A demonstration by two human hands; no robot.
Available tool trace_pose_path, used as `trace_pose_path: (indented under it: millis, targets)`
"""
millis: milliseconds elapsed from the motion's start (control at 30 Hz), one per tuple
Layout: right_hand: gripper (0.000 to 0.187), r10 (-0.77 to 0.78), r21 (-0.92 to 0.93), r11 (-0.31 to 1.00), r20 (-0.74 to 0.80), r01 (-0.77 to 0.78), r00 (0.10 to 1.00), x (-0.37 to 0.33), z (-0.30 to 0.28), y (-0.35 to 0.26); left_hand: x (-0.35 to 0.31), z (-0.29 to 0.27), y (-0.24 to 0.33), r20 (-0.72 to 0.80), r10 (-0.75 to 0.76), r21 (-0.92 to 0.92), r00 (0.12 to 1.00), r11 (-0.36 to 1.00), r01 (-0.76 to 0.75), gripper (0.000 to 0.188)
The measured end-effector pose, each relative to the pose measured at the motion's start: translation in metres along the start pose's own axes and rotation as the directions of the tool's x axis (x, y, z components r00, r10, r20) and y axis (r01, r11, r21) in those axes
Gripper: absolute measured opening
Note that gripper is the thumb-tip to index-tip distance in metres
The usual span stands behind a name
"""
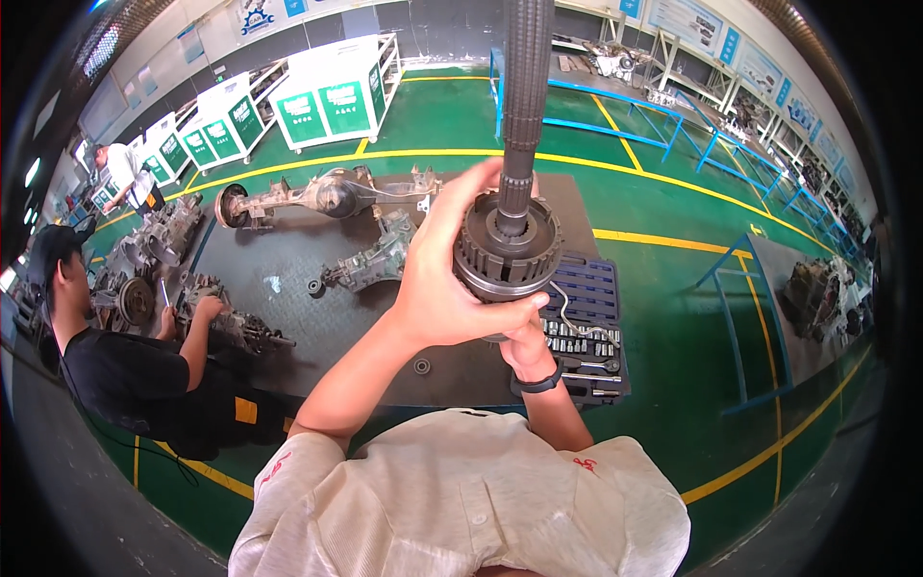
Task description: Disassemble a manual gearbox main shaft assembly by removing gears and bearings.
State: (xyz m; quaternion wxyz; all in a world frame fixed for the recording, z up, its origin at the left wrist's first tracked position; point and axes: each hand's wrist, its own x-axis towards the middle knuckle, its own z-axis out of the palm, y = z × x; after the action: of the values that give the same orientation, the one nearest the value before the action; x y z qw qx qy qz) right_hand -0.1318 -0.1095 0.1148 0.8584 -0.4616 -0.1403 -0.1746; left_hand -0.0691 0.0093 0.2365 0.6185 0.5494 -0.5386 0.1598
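A dark splined gear shaft point(519, 125) stands upright close in front of me, with a toothed gear hub point(508, 255) at its lower part. My left hand point(437, 269) is wrapped round the left side of the hub, its thumb stretched across the front below the teeth. Under the hub, my right hand point(527, 348) grips the assembly from below; the hub and my left thumb hide most of its fingers. A black band point(540, 380) circles my right wrist.
A dark workbench point(365, 370) carries an axle housing point(336, 195), a gearbox casing point(375, 258), small rings point(421, 366) and an opened socket set point(586, 337). At left, a co-worker point(125, 365) handles gearbox parts. Blue-framed benches point(596, 130) and white-green cabinets point(332, 101) stand beyond.
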Motion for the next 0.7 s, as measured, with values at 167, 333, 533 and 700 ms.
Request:
trace_pose_path:
  millis: [167,333,533,700]
  targets:
    - [0.076,0.028,0.015,1.000,-0.029,-0.027,0.999,0.002,0.002,-0.001,0.001,0.001,0.000,0.049,-0.084,-0.047,0.995,0.995,0.086,0.105]
    - [0.072,0.097,0.039,0.995,-0.014,-0.097,0.995,0.004,-0.006,0.001,-0.008,0.006,-0.009,-0.002,-0.227,-0.150,0.974,0.963,0.224,0.121]
    - [0.070,0.083,0.018,0.996,0.017,-0.083,0.996,0.005,-0.006,0.000,-0.010,0.007,-0.018,0.088,-0.290,-0.365,0.953,0.881,0.302,0.120]
    - [0.075,0.041,-0.059,0.997,-0.016,-0.042,0.999,0.001,-0.013,0.009,-0.016,0.009,-0.014,0.116,-0.291,-0.405,0.950,0.859,0.313,0.114]
